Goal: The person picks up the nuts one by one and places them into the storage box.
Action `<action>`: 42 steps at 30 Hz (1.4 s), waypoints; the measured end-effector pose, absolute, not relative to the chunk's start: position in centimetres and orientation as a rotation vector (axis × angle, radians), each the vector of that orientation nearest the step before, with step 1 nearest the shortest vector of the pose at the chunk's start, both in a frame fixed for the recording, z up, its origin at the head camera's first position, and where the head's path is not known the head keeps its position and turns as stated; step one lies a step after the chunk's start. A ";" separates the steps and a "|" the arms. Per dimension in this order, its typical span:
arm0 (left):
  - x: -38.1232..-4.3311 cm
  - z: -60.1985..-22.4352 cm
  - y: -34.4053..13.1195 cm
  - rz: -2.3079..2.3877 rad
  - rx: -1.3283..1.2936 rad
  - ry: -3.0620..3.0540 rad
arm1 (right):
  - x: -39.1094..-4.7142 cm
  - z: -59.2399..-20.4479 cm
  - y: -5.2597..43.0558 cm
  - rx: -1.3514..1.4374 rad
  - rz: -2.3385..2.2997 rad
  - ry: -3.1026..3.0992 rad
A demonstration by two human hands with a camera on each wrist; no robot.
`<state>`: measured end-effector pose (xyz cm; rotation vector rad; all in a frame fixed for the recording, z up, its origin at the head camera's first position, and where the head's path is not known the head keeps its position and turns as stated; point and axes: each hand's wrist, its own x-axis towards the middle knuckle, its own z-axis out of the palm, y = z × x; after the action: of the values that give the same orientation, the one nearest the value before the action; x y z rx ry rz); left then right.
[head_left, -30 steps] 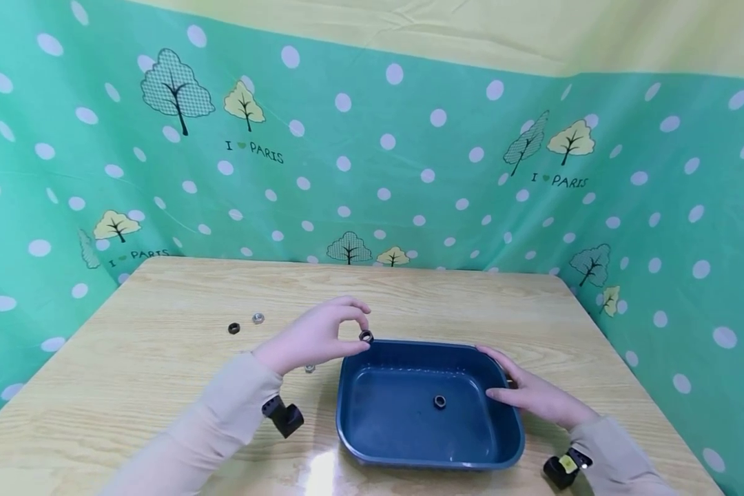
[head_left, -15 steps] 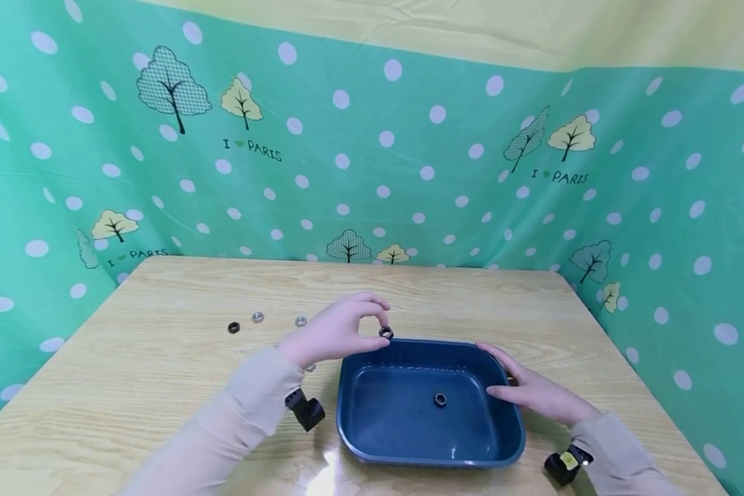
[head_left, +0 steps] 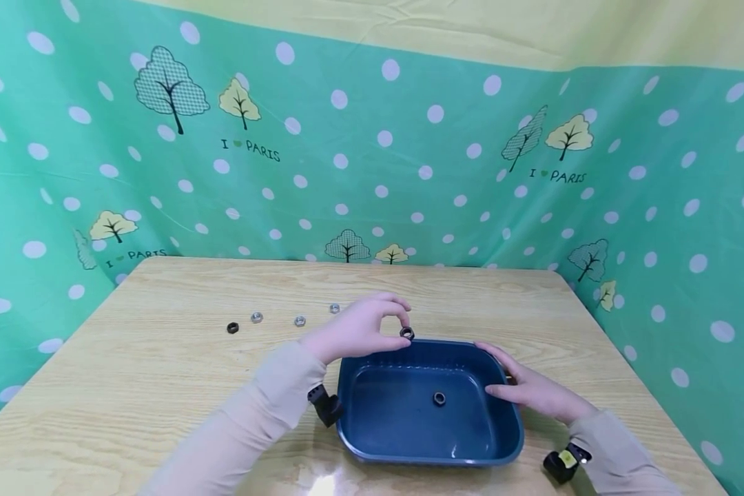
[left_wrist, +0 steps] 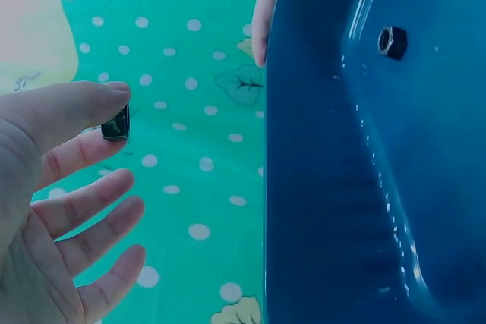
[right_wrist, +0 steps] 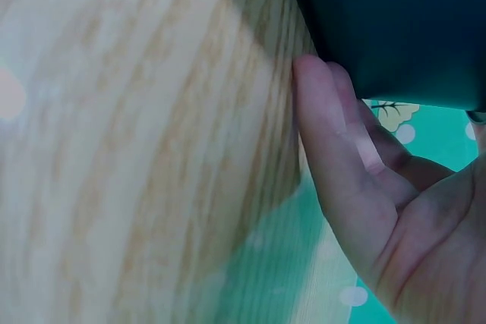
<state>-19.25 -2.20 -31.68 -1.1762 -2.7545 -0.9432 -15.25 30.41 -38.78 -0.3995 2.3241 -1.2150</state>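
Note:
A black hex nut (head_left: 407, 333) is pinched between the thumb and index finger of my left hand (head_left: 361, 329), at the back rim of a dark blue plastic basin (head_left: 434, 460). The left wrist view shows the other fingers of that hand spread apart, below the pinched nut (left_wrist: 115, 124). Inside the basin, a second black nut (head_left: 439, 399) lies on the floor, right of the middle. My right hand (head_left: 530, 393) holds the basin's right wall, its thumb over the rim and its fingers along the outside, as the right wrist view also shows.
On the wooden table (head_left: 161, 386), left of the basin, lie a black nut (head_left: 232, 328) and silver nuts: one beside it (head_left: 257, 317), another silver nut (head_left: 300, 321) and a farther silver nut (head_left: 335, 308). A green dotted curtain (head_left: 372, 158) hangs behind the table.
My left hand has moved right with the black nut, along the basin's back rim. Two silver nuts behind it have come into sight; another is now hidden by the arm. The right hand stays.

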 end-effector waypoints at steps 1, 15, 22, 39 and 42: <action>-19.3 -31.7 -2.1 -0.949 -1.179 -2.753 | -15.3 -38.8 30.4 -0.393 -1.210 2.331; -19.4 -32.8 0.8 -0.987 -1.267 -2.756 | -15.0 -39.3 30.2 -0.352 -1.174 2.366; -19.5 -33.6 1.6 -0.960 -1.298 -2.759 | -15.1 -39.3 30.3 -0.328 -1.156 2.378; -19.4 -34.8 2.6 -0.947 -1.317 -2.780 | -15.2 -39.3 30.1 -0.327 -1.151 2.386; -19.4 -34.9 2.6 -0.936 -1.320 -2.781 | -15.3 -39.2 30.1 -0.329 -1.155 2.385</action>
<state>-19.40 2.64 -34.89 -1.3198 -2.7811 -0.9357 -15.26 30.11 -39.24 -0.3290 2.3852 -1.1552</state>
